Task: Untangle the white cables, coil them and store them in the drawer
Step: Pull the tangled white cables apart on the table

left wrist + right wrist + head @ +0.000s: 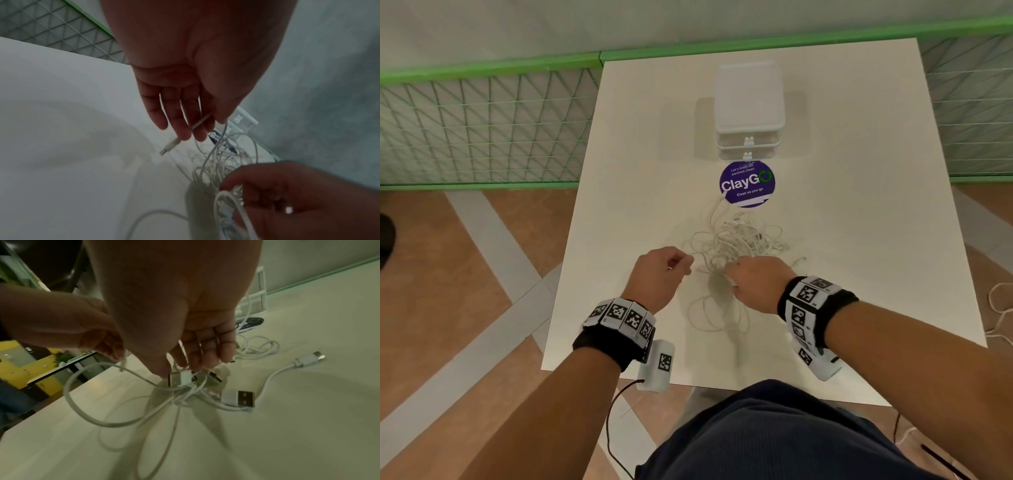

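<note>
A tangle of white cables (736,240) lies mid-table, with loose loops trailing toward the front edge. My left hand (685,265) pinches one strand at the tangle's left. In the left wrist view that strand runs between thumb and fingers of the left hand (202,128), and its USB plug (169,147) hangs below them. My right hand (729,270) grips the tangle's near side. Seen from the right wrist, the right hand (180,371) pinches a white plug (185,377) above a knot of strands. A white drawer unit (748,102) stands at the back, both drawers closed.
A round purple sticker (747,184) lies on the white table (859,222) between the drawer unit and the tangle. Two free plugs (240,398) (308,360) rest on the table right of my right hand. Green mesh fencing (482,130) borders the back; another cable lies on the floor (998,308).
</note>
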`<move>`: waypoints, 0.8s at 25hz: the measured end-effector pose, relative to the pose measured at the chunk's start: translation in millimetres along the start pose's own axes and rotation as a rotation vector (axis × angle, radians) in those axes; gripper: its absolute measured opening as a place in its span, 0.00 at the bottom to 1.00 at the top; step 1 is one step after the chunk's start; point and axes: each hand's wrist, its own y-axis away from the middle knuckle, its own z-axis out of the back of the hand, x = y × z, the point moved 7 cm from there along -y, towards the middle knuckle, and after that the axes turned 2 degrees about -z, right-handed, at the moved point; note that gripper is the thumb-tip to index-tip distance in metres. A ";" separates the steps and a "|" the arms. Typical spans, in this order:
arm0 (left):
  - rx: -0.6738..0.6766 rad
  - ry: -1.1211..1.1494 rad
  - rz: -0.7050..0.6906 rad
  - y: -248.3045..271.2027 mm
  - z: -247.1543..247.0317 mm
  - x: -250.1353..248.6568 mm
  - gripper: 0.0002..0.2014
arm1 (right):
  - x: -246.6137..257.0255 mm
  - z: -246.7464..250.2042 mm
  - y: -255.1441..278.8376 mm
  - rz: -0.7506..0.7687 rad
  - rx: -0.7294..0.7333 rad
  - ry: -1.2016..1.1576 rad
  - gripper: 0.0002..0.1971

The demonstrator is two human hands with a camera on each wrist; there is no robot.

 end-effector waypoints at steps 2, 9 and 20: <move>-0.010 0.127 0.028 1.6 7.5 -0.9 0.08 | -4.0 -4.5 -7.0 -0.055 -0.002 -0.013 0.16; 0.057 0.601 0.171 7.3 21.3 -10.0 0.23 | -14.2 -12.0 -5.5 -0.156 -0.130 0.052 0.24; 0.220 0.845 0.164 11.9 28.8 -19.4 0.24 | -28.5 -21.0 1.3 -0.132 -0.216 -0.037 0.16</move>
